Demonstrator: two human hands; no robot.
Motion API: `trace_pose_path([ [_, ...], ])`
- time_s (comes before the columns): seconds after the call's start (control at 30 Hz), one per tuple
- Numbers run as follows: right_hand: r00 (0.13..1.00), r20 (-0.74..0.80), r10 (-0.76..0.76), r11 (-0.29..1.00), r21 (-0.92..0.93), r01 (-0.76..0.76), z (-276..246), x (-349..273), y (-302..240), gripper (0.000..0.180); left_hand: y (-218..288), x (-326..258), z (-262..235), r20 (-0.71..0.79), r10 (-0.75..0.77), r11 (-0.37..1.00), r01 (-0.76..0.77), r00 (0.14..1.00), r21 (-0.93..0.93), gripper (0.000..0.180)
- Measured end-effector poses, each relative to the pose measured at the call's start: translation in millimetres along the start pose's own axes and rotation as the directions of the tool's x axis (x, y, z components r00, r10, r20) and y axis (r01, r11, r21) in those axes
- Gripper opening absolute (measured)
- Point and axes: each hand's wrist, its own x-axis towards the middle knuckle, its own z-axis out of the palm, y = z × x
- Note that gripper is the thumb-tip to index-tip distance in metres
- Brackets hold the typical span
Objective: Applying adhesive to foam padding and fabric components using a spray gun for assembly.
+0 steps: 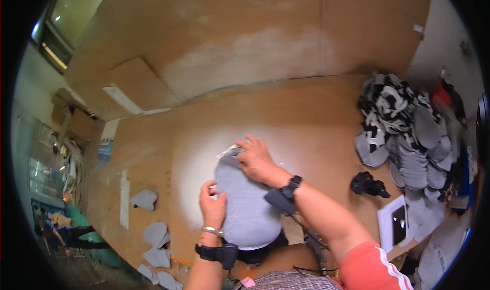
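Observation:
A large grey fabric piece (249,208) with rounded ends lies lengthwise in front of me on the cardboard-covered table. A pale edge shows at its far end and a white rim at its near end. My right hand (256,160) is closed on the far end, its fingers bent over the pale edge. At the piece's left edge, my left hand (212,202) has its fingers curled and its thumb against the cloth. Both wrists carry black straps with small boxes; the left also wears a metal watch. What lies beneath the grey piece is hidden.
A heap of grey, black and white fabric pieces (395,116) rises at the right. Before it lie a small black bundle (368,184) and a white tray (387,226) with a dark phone-like slab. Small grey cutouts (156,234) lie at left. Cardboard (265,40) stands behind.

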Motion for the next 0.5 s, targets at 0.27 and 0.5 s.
trace_pose_path([
  [0.27, 0.789, -0.61, 0.079, 0.933, -0.234, -0.274, -91.2, -60.2, 108.6, 0.036, 1.2, 14.9, -11.1, 0.076, 0.23, 0.926, -0.242, 0.97, 0.288, 0.042],
  [0.5, 0.377, -0.371, 0.849, 0.227, -0.388, -0.893, -190.4, -189.1, 177.3, 0.056, -18.4, -0.3, -45.0, -0.143, 0.097, 0.993, -0.085, 0.985, 0.087, 0.031],
])
